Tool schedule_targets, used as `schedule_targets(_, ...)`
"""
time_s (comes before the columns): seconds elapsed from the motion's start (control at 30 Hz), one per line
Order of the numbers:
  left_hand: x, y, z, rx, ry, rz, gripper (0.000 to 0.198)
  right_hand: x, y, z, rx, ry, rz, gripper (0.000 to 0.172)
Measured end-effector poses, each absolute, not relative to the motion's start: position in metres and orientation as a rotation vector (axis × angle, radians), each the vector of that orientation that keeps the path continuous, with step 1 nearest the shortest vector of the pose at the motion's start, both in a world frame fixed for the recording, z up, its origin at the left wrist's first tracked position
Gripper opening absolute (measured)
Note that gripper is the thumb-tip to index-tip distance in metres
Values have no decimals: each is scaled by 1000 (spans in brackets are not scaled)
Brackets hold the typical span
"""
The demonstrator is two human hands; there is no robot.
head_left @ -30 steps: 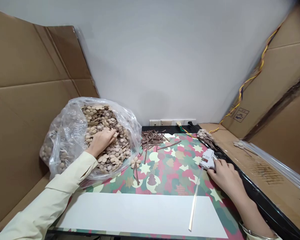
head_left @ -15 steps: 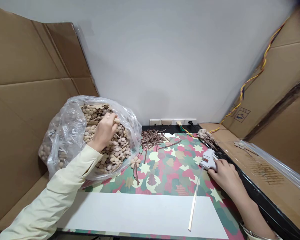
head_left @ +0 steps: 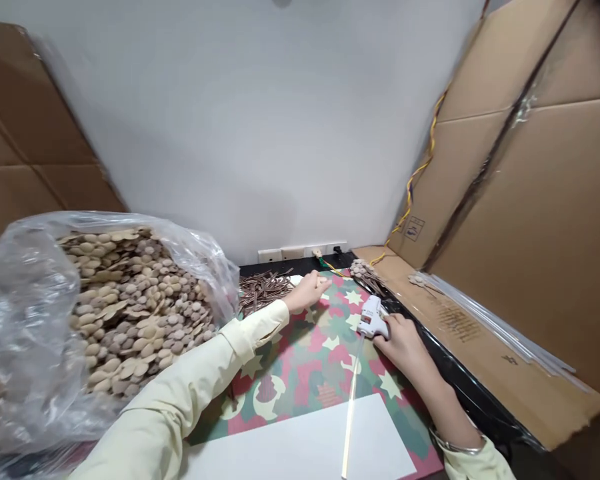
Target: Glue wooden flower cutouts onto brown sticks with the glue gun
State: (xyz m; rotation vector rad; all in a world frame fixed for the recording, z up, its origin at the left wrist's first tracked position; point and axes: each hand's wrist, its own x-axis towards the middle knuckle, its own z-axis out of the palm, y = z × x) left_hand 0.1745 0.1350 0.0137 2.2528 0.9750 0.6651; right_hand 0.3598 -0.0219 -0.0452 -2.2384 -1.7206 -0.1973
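Observation:
My left hand point(head_left: 307, 292) reaches across the patterned mat point(head_left: 310, 363) to its far edge, beside a pile of brown strips point(head_left: 263, 290). Its fingers are curled together; what they hold, if anything, I cannot make out. My right hand point(head_left: 403, 337) rests on the mat with its fingers closed around the back of a white glue gun point(head_left: 373, 319). A long glue stick point(head_left: 351, 407) runs from the gun toward me, across a white sheet point(head_left: 310, 447).
A clear plastic bag point(head_left: 25, 313) full of round wooden flower pieces point(head_left: 135, 300) fills the left. Cardboard panels point(head_left: 540, 220) stand on the right and left. A small heap of flower pieces point(head_left: 365, 272) and a wall socket strip point(head_left: 300, 252) lie at the back.
My left hand has left the bag and moved right to the mat's far edge by the brown strips. The view has swung right. My right hand stays on the glue gun.

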Motion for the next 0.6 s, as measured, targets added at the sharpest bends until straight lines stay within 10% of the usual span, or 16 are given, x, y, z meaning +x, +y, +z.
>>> schedule_targets(0.6,158,123,57,1707,705,705,29,356,-32,-24,-1981,-1501,-141,19)
